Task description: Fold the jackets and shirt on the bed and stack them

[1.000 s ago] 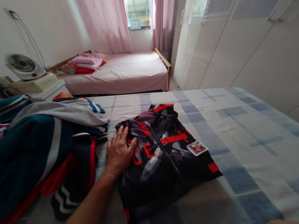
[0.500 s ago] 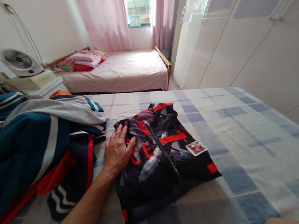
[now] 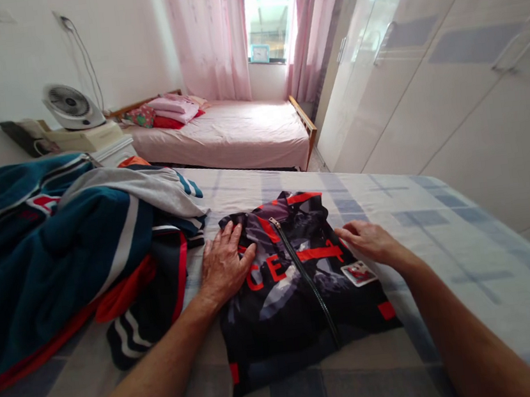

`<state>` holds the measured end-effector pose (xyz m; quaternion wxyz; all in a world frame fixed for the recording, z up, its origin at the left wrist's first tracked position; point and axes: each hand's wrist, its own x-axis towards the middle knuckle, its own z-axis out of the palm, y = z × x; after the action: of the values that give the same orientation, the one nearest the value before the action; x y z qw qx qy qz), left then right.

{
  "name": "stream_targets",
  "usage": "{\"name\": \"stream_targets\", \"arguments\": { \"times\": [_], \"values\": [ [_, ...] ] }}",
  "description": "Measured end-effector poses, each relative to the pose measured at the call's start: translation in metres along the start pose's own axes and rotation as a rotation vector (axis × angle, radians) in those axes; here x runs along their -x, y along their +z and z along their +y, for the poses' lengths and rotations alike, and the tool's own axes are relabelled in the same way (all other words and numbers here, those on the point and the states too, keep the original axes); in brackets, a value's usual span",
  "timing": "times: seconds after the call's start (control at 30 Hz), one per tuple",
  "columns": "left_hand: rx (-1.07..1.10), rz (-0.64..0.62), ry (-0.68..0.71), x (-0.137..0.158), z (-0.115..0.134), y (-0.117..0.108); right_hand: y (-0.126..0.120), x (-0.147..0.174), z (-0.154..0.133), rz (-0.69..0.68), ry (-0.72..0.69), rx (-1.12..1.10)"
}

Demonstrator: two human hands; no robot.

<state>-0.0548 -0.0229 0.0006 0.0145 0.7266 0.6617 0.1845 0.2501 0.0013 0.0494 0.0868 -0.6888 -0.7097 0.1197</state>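
A black, grey and red zip jacket point(image 3: 280, 325) lies folded on the blue-and-white checked bedspread point(image 3: 446, 253), front up, its collar away from me. It has red lettering, a dark zip down the middle and a small picture tag point(image 3: 358, 273) on the right. My left hand point(image 3: 227, 261) rests flat on the jacket's left shoulder, fingers extended. At the opposite edge, my right hand point(image 3: 369, 241) has its fingertips drawn together on the cloth; the fold between them is partly hidden.
A heap of teal, grey and navy clothes point(image 3: 77, 241) lies to the left. Beyond are a pink-covered bed point(image 3: 236, 124), a fan point(image 3: 73, 106) on a box, and a window with pink curtains point(image 3: 210, 31). White wardrobes point(image 3: 450, 92) line the right side.
My right hand has come in from the lower right to the jacket's right edge. My left hand stays on the left shoulder. The camera view has shifted slightly left.
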Motion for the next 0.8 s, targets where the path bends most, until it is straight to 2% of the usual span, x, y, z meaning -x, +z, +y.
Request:
{"name": "stream_targets", "arguments": {
  "times": [0.1, 0.2, 0.27, 0.4, 0.47, 0.53, 0.67, 0.8],
  "values": [
    [0.008, 0.001, -0.006, 0.000, 0.001, -0.001, 0.015, -0.009, 0.010, -0.049, 0.062, -0.098],
    [0.021, 0.013, -0.008, 0.000, 0.001, 0.000, 0.014, -0.007, 0.003, -0.102, 0.131, -0.289],
    [0.028, 0.022, -0.008, 0.000, 0.000, 0.001, 0.010, -0.001, -0.005, -0.169, 0.170, -0.500],
    [0.039, 0.033, -0.009, 0.001, 0.000, 0.002, 0.009, 0.010, -0.016, -0.451, 0.279, -1.062],
    [0.045, 0.037, -0.010, 0.001, 0.000, 0.001, 0.011, 0.014, -0.019, -0.543, 0.347, -1.225],
    [0.046, 0.039, -0.013, 0.001, 0.000, 0.001, 0.014, 0.016, -0.021, -0.554, 0.375, -1.282],
    [0.046, 0.033, -0.015, 0.000, 0.000, 0.001, 0.018, 0.017, -0.022, -0.468, 0.336, -1.317],
    [0.038, 0.022, -0.003, -0.001, -0.002, 0.003, 0.022, 0.017, -0.027, -0.518, 0.338, -1.336]
  ]
}}
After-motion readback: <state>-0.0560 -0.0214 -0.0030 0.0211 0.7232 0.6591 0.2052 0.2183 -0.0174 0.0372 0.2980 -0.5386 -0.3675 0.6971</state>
